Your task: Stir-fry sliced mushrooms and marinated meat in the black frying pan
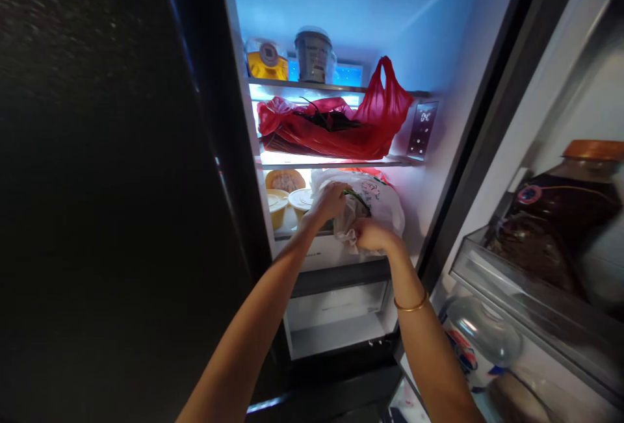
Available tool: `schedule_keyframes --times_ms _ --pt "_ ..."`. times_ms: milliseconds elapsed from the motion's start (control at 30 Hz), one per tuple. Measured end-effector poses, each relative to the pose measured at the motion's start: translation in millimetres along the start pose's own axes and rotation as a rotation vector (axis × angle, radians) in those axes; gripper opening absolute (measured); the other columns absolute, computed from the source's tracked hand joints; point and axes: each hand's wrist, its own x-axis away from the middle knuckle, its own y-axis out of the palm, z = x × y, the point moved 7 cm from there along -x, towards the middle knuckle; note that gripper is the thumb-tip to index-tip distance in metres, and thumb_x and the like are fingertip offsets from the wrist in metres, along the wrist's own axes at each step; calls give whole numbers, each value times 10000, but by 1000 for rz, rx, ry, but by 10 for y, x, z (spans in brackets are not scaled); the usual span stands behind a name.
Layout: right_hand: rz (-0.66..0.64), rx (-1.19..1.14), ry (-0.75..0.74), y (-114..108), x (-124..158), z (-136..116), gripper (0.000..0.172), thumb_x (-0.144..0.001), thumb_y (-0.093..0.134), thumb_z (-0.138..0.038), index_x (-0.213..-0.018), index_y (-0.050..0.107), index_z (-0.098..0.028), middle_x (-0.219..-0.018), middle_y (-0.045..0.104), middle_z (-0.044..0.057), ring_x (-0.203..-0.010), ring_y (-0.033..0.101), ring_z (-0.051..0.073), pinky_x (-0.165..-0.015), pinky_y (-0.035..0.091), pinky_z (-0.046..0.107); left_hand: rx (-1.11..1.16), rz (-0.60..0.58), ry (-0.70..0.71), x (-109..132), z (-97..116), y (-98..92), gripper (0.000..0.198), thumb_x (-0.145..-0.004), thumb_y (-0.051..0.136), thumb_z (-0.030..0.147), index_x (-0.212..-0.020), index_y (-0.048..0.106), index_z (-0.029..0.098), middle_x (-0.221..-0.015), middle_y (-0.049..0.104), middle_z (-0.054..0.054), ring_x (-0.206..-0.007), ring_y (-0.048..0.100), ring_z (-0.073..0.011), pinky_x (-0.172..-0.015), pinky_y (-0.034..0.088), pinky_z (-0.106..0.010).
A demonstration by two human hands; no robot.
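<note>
A white plastic bag with dark printing lies on the fridge's lower shelf, its mouth facing me. Green stalks show in its opening. My left hand is at the bag's left side with fingers curled over the plastic; its fingertips are partly hidden. Lower and to the right, my right hand is closed on the crumpled edge of the same bag. Just left of my left hand stand lidded tubs and a round orange container.
Above, a red plastic bag fills the middle shelf. A grey tub and a yellow container stand higher up. The open door on the right holds a dark bottle and a clear bottle. A dark door panel borders the left.
</note>
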Motion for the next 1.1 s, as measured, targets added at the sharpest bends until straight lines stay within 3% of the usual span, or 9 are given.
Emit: schedule_keyframes --times_ms 100,167,300,367,500,633,800,967,1100 --pt "-90 -89 -67 98 63 -80 301 -666 528 -20 -808 733 -188 -891 727 18 -799 635 150 -693 463 198 -170 -218 97 -120 40 198 475 -783 421 138 -1221 592 203 -1230 616 -58 -1152 536 -199 -1024 357 -347" --pt "-48 -203 -64 55 85 4 379 -672 471 7 -854 721 -212 -953 717 -7 -843 639 128 -731 469 181 -257 -388 182 -97 132 335 455 -802 414 169 -1212 594 249 -1263 595 -37 -1172 518 -204 -1061 298 -396" --pt "380 -345 212 -296 120 511 417 -731 368 -23 -993 661 -161 -942 701 44 -842 642 139 -731 481 210 -496 -606 163 73 214 444 310 -811 446 257 -998 694 245 -1087 683 -42 -1070 574 -246 -1070 194 -539" --pt "439 -303 338 -374 100 677 416 -755 367 -48 -1060 635 -141 -971 695 69 -897 635 159 -771 474 228 -575 -636 141 172 219 452 274 -807 469 293 -922 708 222 -993 702 -59 -1040 580 -266 -1063 133 -592" --pt "348 -103 335 -400 -51 653 417 -795 448 -151 -1187 587 -172 -1236 597 81 -1090 568 197 -922 412 260 -549 -505 214 316 244 462 320 -871 386 325 -998 673 256 -1063 675 -38 -1161 491 -250 -1075 17 -607" --pt "488 169 525 -538 26 704 596 -786 508 -192 -1364 387 -113 -1433 367 174 -1232 442 270 -986 368 355 -531 -394 218 411 192 490 295 -842 445 323 -1023 662 238 -1090 657 -78 -1112 522 -262 -1089 34 -577" --pt "614 206 496 -641 94 669 532 -792 500 -159 -1317 426 -113 -1360 437 177 -1252 390 254 -981 363 347 -492 -316 132 564 284 418 514 -737 605 307 -1243 546 241 -1280 549 -134 -1201 462 -322 -1089 118 -524" --pt "578 70 457 -613 189 476 312 -815 509 -196 -1120 574 -177 -1164 595 101 -1085 533 205 -882 404 279 -547 -258 -336 895 203 358 976 -623 724 372 -1441 256 120 -1147 581 -261 -1025 569 -376 -863 397 -475" --pt "383 -74 526 -384 500 305 276 -847 506 -418 -950 612 -185 -911 674 79 -866 615 219 -712 424 283 -198 -230 -356 834 179 489 628 -765 548 196 -1355 373 71 -881 663 -178 -812 648 -285 -722 462 -376"
